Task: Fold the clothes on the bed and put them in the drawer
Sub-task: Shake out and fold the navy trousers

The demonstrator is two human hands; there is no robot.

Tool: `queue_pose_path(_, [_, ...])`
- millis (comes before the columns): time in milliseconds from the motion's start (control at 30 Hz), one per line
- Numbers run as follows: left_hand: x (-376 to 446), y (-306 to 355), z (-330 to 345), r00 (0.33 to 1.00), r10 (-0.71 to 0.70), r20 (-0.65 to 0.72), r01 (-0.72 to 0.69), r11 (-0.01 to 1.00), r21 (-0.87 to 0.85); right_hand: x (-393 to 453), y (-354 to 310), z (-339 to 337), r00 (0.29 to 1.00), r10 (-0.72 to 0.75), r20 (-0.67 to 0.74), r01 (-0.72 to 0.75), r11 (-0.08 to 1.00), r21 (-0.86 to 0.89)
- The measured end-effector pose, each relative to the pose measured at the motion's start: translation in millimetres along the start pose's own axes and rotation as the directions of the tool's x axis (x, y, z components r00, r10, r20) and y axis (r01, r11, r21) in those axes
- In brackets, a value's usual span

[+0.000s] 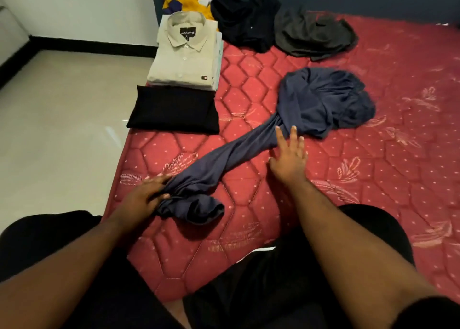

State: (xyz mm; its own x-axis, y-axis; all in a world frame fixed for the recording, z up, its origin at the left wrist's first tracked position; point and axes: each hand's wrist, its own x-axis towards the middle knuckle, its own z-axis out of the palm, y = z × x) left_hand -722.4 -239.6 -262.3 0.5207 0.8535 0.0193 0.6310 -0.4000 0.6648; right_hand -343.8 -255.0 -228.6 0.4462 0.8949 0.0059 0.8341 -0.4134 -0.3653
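The navy garment [249,139] is being straightened out on the red mattress [373,179] for folding. Its bunched near end is gripped by the left hand [146,194]; beyond that grip it runs twisted to a crumpled heap. The right hand [288,154], fingers spread and holding nothing, rests beside the twisted middle. Untwisting and flattening appear to be called for next.

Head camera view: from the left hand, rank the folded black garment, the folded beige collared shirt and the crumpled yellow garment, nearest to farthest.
From the left hand:
1. Folded black garment, just beyond the hand at the bed's left edge.
2. Folded beige collared shirt, stacked behind the black one.
3. Crumpled yellow garment, at the far corner by the headboard.
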Motion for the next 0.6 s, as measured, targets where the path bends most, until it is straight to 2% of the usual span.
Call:
queue_pose_path(67, [2,1,1,1.0,0.006,-0.018,-0.006,1.0,0.021,15,4,11,0.99,-0.034,0.133,0.048,0.993,-0.103])
queue_pose_path(100, [4,4,5,0.999,-0.021,-0.036,0.022,1.0,0.017,20,6,15,0.987,-0.024,0.161,0.041,0.994,-0.099])
queue_pose_path(133, [4,7,7,0.995,-0.083,-0.059,0.082,0.996,-0.024,25,7,18,0.986,-0.012,0.168,0.024,0.998,-0.066])
queue_pose_path(167, [5,9,8,0.984,-0.158,-0.084,0.144,0.979,-0.146,31,7,20,0.988,-0.007,0.155,0.014,0.999,-0.04])
queue_pose_path(200, [7,14,10,0.964,-0.25,-0.09,0.204,0.913,-0.352,36,7,21,0.992,-0.022,0.125,0.029,0.998,-0.059])
queue_pose_path(267, [18,26,11,0.913,-0.405,-0.047,0.236,0.621,-0.747,43,-1,15,0.996,-0.069,0.056,0.074,0.994,-0.085])
queue_pose_path(300, [25,31,12,0.885,-0.464,-0.036,0.227,0.499,-0.836,41,-11,10,0.997,-0.069,0.023,0.07,0.997,-0.021])
queue_pose_path(333, [33,33,14,0.866,-0.498,-0.034,0.226,0.452,-0.863,33,-25,2,0.997,-0.078,0.023,0.076,0.994,0.077])
queue_pose_path(367, [35,33,18,0.858,-0.512,-0.044,0.223,0.448,-0.866,16,-42,-2,0.987,-0.137,0.083,0.119,0.974,0.194])
queue_pose_path(400, [34,31,21,0.853,-0.518,-0.063,0.238,0.494,-0.837,-8,-58,-3,0.941,-0.271,0.201,0.197,0.924,0.328])
queue_pose_path(433, [31,25,26,0.868,-0.489,-0.087,0.25,0.581,-0.775,-38,-74,-2,0.838,-0.426,0.34,0.223,0.837,0.499])
queue_pose_path(467, [26,20,30,0.887,-0.447,-0.114,0.263,0.692,-0.672,-68,-83,0,0.706,-0.537,0.462,0.164,0.758,0.631])
queue_pose_path(500, [23,17,33,0.913,-0.386,-0.128,0.249,0.779,-0.575,-88,-85,1,0.616,-0.594,0.517,0.086,0.703,0.706])
queue_pose_path(533, [20,19,35,0.933,-0.337,-0.127,0.237,0.841,-0.486,-95,-80,3,0.613,-0.601,0.513,0.076,0.691,0.719])
queue_pose_path(600, [20,23,35,0.946,-0.306,-0.104,0.252,0.9,-0.355,-83,-66,3,0.773,-0.538,0.336,0.197,0.707,0.679])
